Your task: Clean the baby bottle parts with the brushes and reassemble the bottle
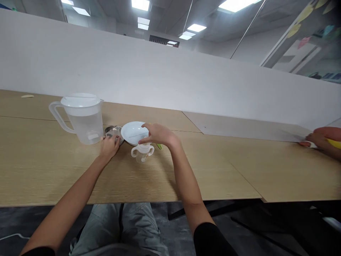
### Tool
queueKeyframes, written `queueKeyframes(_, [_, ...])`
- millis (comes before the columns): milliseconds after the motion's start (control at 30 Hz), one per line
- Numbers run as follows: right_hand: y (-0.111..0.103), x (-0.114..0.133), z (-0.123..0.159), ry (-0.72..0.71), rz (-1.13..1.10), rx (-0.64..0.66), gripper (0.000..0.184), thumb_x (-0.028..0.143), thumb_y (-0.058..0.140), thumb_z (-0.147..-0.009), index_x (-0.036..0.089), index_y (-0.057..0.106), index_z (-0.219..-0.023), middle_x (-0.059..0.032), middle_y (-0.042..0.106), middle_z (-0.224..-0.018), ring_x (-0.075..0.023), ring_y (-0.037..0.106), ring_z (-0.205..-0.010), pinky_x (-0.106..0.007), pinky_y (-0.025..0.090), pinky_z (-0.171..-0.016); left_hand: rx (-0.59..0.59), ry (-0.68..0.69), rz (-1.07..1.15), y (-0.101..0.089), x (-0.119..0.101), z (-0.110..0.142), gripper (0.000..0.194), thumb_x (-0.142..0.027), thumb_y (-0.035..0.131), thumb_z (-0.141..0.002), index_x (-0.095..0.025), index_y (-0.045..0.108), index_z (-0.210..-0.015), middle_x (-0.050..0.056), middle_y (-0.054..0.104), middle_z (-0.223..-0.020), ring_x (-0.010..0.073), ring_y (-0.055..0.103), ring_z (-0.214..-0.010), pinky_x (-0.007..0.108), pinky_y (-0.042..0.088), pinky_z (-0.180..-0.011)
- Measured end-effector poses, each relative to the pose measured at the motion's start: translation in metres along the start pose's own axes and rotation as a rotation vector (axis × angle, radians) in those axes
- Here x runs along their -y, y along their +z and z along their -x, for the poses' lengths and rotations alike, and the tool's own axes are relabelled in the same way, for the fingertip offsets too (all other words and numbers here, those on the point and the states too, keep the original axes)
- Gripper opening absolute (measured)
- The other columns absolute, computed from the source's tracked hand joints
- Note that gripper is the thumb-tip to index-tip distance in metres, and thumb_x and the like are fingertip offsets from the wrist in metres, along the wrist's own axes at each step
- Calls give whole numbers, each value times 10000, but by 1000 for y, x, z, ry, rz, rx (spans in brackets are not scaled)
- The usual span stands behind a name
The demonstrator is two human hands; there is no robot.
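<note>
Light oak-veneer tabletop (186, 170) is bearing it all — the left hand (109, 147) is curling against a round steel dish (114, 131), while the right hand (157, 134) is spreading over a white divided plate (131, 132), just above a clear two-handled sippy cup (142, 153).

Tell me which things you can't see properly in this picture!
Head view:
- Small bright-green object: mostly hidden by the right hand.
- Round steel dish: partly hidden by the left hand and clear plastic pitcher.
- Yellow object: cut off by the right edge, held in another person's hand.
</note>
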State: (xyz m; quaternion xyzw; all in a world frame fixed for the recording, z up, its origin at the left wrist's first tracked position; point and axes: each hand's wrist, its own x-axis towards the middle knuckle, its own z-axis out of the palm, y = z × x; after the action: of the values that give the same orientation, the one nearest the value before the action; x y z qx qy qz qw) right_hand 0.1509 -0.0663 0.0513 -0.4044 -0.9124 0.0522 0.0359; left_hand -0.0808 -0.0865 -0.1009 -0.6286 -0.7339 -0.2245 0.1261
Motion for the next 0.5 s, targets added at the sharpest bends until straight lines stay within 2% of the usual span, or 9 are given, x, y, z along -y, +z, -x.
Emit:
queueKeyframes(67, [0, 0, 0, 9, -1, -4, 698, 545, 671, -785, 167, 481, -1341, -112, 700, -1082, -259, 635, -1012, -282, 428, -734, -2, -7, -20, -1, -2, 1, 467, -377, 279, -949, -155, 681, -1035, 145, 711, -823, 284, 641, -854, 445, 363, -885])
queueKeyframes(133, [-1, 0, 1, 11, -8, -5, 684, 540, 664, -794, 168, 484, -1339, -112, 699, -1093, -254, 637, -1006, -279, 427, -730, -25, -18, -24, 0, -1, 1, 442, -367, 309, -940, -149, 667, -1079, 153, 715, -875, 299, 636, -892, 453, 364, -883])
queueKeyframes(300, [-3, 1, 3, 8, -7, -3, 661, 549, 631, -822, 161, 491, -1337, -122, 693, -1115, -255, 635, -1012, -283, 428, -743, -118, 67, 3, 7, 6, 0, 502, -351, 339, -934, -109, 493, -1345, 180, 591, -1295, 326, 518, -1180, 469, 337, -957])
queueKeyframes(400, [-3, 0, 2, 9, -6, -3, 660, 564, 620, -826, 163, 493, -1336, -123, 692, -1117, -251, 637, -1009, -282, 429, -745, -76, 111, 11, 11, 7, 1, 509, -310, 317, -942, -116, 433, -1397, 177, 590, -1299, 303, 469, -1257, 499, 247, -1053])
queueKeyframes(500, [-3, 0, 2, 8, -5, -4, 656, 573, 607, -832, 164, 495, -1333, -120, 695, -1109, -249, 638, -1008, -278, 428, -743, -62, 87, -1, 12, 6, 1, 513, -305, 318, -937, -98, 441, -1390, 198, 609, -1256, 312, 482, -1238, 534, 209, -1074])
